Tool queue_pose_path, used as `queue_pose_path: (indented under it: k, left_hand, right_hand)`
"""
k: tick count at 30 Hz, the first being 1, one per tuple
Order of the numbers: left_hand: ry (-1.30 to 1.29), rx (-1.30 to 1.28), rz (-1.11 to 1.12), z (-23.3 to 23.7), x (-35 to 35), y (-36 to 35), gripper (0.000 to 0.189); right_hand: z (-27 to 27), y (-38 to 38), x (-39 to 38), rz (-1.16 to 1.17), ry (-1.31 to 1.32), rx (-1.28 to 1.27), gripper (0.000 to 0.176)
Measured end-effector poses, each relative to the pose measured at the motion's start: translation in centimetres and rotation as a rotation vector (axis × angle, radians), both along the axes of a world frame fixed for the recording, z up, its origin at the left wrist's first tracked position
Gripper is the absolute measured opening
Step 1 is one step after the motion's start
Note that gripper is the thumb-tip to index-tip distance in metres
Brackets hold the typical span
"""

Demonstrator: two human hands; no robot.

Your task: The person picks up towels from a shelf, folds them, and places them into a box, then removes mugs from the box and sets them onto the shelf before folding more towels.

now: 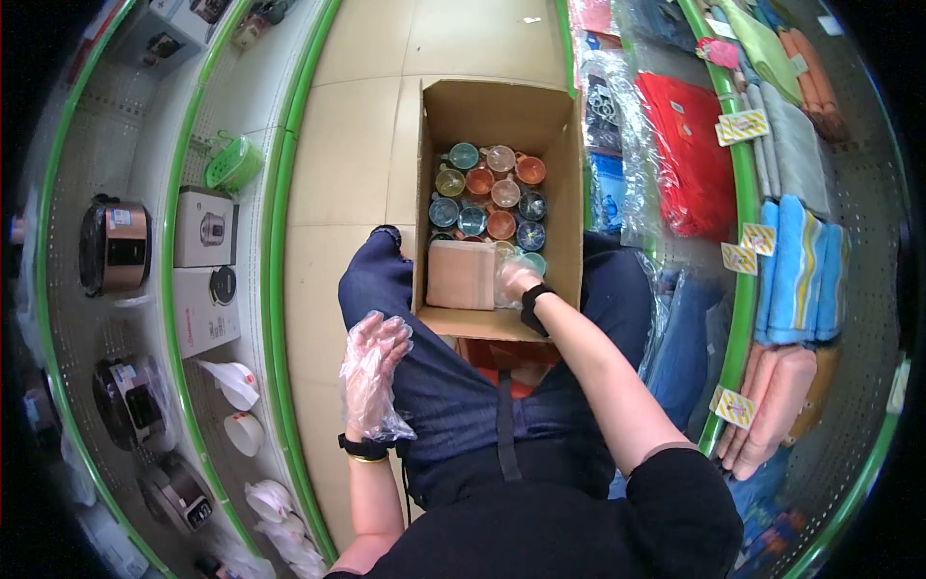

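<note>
My left hand [374, 372], in a clear plastic glove, is raised above my left thigh with fingers stretched out and nothing in it. My right hand [518, 280], also gloved, reaches into the near right part of an open cardboard box [502, 323]. Its fingers are curled at a pale green glass mug [532, 262]; the fingertips are partly hidden. Beyond it stand rows of coloured glass mugs [479, 181] in blue, orange, pink and green. Left of my right hand lies a square, pinkish-tan flat piece or stack [461, 275] whose material I cannot make out.
The box stands on a tiled floor [347, 174] between my legs. On the left, green-edged shelves hold rice cookers [116, 246], boxed appliances [204, 227] and a green basket [233, 164]. Right-hand shelves carry bagged red clothing [685, 154] and folded blue towels [801, 270].
</note>
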State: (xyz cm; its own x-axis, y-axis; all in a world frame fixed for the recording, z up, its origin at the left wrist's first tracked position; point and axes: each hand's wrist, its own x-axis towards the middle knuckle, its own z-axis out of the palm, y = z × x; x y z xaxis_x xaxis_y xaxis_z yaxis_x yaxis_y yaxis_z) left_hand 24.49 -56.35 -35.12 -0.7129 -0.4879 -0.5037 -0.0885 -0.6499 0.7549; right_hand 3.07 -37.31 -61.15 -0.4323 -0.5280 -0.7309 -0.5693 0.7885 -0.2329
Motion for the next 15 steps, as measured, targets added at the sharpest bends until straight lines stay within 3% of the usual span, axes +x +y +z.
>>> queue_pose_path:
  k: [1, 2, 3, 4, 5, 7, 11, 14, 15]
  left_hand:
    - [-0.008, -0.024, -0.018, 0.4, -0.3, 0.2, 0.045]
    - [-0.012, -0.046, -0.042, 0.8, -0.6, 0.4, 0.045]
    - [0.007, -0.039, -0.076, 1.1, -0.9, 0.6, 0.045]
    - [0.06, -0.042, -0.096, 1.4, -1.2, 0.7, 0.045]
    - [0.119, -0.037, -0.131, 1.8, -1.6, 0.9, 0.044]
    - [0.162, -0.054, -0.237, 3.2, -2.7, 1.6, 0.047]
    - [0.363, -0.084, -0.513, 7.7, -6.0, 6.4, 0.053]
    - [0.458, -0.175, -0.781, 12.9, -10.0, 13.1, 0.051]
    - [0.499, -0.162, -0.906, 10.6, -12.0, 16.1, 0.05]
  right_hand:
    - [1.3, 0.4, -0.6, -0.21, 0.051, -0.205, 0.025]
    - [10.7, -1.1, -1.4, -0.339, 0.165, -0.253, 0.024]
    - [10.7, 0.1, -1.3, -0.409, 0.3, -0.506, 0.029]
    - [15.9, 0.1, -0.9, -0.453, 0.488, -0.868, 0.033]
    - [20.3, 0.5, -0.4, -0.593, 0.418, -0.817, 0.037]
    - [27.6, 2.1, 2.3, -0.707, 0.535, -1.052, 0.032]
    - [41.3, 8.6, 10.2, -0.691, 0.999, -1.101, 0.032]
    - [45.3, 15.8, 14.1, -0.797, 1.274, -1.103, 0.027]
    - [42.1, 18.2, 14.6, -0.998, 1.291, -1.102, 0.028]
